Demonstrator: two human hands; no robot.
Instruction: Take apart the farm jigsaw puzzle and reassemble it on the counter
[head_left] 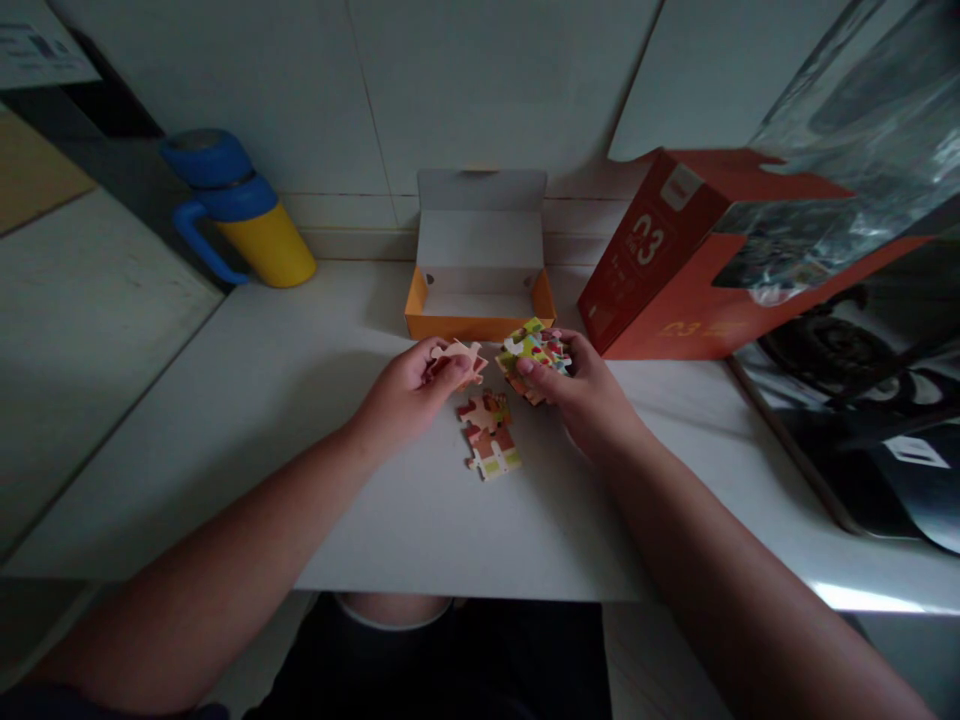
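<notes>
My left hand [420, 385] is closed on a few pinkish jigsaw puzzle pieces [459, 352], with the thumb on top. A thicker stack of jigsaw puzzle pieces [534, 345], printed in green, yellow and red, is gripped in my right hand [581, 385]. Both hands hover close together just in front of an open orange box [472, 328], whose grey-white lid stands up at the back. Between and below the hands, several brown, pink and green puzzle pieces [489, 437] lie on the white tabletop [405, 520], touching or overlapping one another.
A blue and yellow jug with a handle [259, 235] stands at the back left. To the right rises a red box [660, 260] marked 03, with clear plastic [885, 160] over it. A dark object with a white label [915, 450] sits at the far right. A pale wall is behind.
</notes>
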